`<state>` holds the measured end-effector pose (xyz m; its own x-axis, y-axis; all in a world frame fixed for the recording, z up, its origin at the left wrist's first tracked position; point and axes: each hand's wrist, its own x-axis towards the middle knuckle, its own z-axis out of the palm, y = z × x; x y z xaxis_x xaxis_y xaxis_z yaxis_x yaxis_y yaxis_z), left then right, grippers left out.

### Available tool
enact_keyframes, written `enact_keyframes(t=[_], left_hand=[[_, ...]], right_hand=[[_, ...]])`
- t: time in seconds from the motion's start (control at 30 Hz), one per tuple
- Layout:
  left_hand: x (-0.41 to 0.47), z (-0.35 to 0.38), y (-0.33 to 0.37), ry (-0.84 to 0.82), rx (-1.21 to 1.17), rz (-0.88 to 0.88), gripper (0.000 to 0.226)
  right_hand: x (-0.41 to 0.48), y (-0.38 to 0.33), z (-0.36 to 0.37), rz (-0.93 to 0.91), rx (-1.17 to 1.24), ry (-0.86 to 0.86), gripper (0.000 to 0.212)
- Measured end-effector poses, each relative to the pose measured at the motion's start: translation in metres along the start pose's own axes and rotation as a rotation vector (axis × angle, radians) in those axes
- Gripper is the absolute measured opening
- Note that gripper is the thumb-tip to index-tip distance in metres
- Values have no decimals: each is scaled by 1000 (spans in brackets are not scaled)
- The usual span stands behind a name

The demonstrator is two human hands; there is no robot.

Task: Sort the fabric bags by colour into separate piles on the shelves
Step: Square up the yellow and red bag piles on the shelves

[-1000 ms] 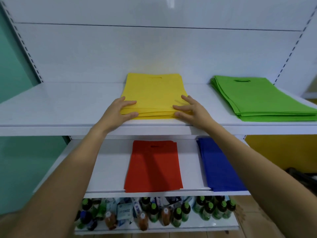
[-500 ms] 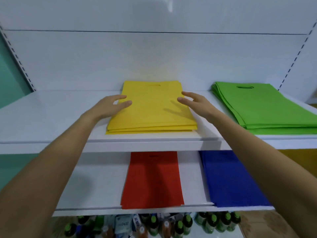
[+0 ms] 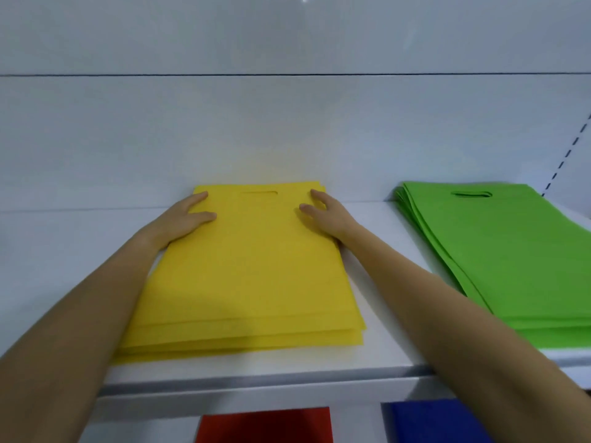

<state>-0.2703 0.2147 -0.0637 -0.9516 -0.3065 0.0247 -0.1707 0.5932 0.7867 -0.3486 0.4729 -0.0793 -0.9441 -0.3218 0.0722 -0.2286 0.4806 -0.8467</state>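
A pile of yellow fabric bags (image 3: 252,276) lies flat in the middle of the upper white shelf (image 3: 64,251), its handle slot at the far end. My left hand (image 3: 184,219) rests on the pile's far left corner with straight fingers. My right hand (image 3: 326,214) lies flat on the far right corner in the same way. A pile of green bags (image 3: 505,251) sits to the right on the same shelf. On the shelf below, a red pile (image 3: 265,425) and a blue pile (image 3: 435,422) show only their far ends.
A white back panel (image 3: 287,129) closes the shelf behind the piles. The shelf's front lip (image 3: 256,383) runs across the bottom of the view. A slotted upright (image 3: 566,158) stands at the far right.
Both hands have slid from the near edge of the yellow pile up along its sides to the far corners. The view has moved closer and the lower shelves have dropped out of sight.
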Motion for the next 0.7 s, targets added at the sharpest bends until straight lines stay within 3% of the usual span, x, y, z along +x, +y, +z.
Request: enact_keyframes(t=[0.23, 0.7], left_hand=[[6, 1, -4, 38, -101, -1, 56], [-15, -3, 5, -45, -3, 8, 61]], right_hand=[[8, 2, 11, 56, -132, -48, 67], [-5, -6, -1, 67, 15, -6, 66]])
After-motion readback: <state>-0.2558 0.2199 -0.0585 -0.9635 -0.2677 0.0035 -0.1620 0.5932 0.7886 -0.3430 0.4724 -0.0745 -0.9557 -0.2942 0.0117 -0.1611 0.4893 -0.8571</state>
